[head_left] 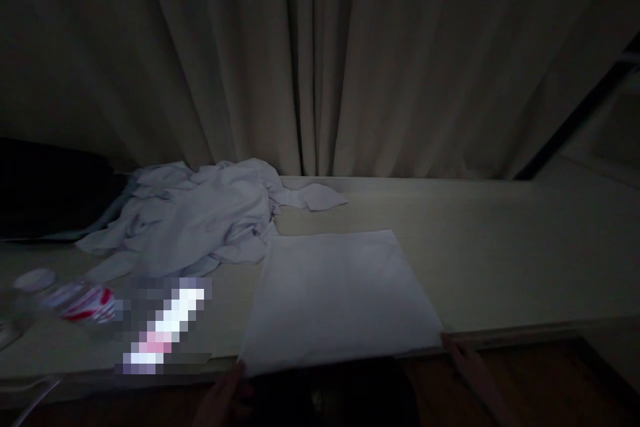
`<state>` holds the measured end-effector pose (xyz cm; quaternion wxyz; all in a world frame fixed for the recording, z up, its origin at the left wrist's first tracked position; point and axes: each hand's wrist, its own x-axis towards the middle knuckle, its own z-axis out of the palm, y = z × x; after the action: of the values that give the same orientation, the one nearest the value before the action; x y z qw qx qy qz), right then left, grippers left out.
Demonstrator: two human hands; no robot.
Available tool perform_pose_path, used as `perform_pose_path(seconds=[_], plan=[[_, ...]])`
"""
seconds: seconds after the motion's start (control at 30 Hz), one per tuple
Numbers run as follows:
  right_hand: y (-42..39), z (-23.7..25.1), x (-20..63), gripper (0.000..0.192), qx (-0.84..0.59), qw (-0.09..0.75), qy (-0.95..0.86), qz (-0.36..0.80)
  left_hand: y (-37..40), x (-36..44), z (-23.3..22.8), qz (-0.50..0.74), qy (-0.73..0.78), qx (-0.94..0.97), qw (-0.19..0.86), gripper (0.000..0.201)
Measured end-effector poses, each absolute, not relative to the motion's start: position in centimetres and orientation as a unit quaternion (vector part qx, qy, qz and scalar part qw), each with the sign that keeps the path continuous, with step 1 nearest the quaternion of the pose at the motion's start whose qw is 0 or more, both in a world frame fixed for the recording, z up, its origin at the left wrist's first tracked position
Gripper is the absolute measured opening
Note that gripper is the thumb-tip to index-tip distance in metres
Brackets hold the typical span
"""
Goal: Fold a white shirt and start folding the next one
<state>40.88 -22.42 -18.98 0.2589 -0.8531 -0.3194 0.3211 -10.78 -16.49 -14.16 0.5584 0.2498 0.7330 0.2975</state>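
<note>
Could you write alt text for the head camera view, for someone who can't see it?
In dim light, two hands, left hand and right hand, hold the near corners of a flat folded white cloth on a pale table; crumpled white clothes lie behind.

Very little of your own body shows here, and the dim light hides most of that. Your left hand (225,397) appears at the bottom edge as a dark, blurred shape, with only a thumb or fingertip standing out near its top. Your right hand (473,370) shows a little more: long, slim fingers (457,350), bare, with no ring or glove that can be made out (the gloom leaves fine detail unreadable). No sleeve, cuff or watch is visible at either wrist; both are cut off by the frame's lower edge.
</note>
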Motion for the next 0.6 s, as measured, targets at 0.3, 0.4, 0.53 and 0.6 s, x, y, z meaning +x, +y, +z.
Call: perform_pose_path(seconds=[0.3,0.4,0.53,0.6], plan=[[-21.6,-18.1,40.3,0.043,-0.819,0.304,-0.348,0.339,-15.2,-12.1,-16.3,0.325,0.69,0.23,0.604,0.044],[-21.8,-18.0,39.3,0.044,-0.803,0.325,-0.322,0.382,-14.9,-12.1,-16.0,0.335,0.684,0.219,0.61,0.029],[-22.0,-18.0,37.6,0.047,-0.764,0.38,-0.241,0.462,-14.5,-11.5,-15.1,0.338,0.691,0.196,0.608,0.019],[-21.9,-18.2,37.1,0.045,-0.746,0.416,-0.212,0.474,-14.4,-11.2,-14.9,0.337,0.701,0.191,0.599,0.025]])
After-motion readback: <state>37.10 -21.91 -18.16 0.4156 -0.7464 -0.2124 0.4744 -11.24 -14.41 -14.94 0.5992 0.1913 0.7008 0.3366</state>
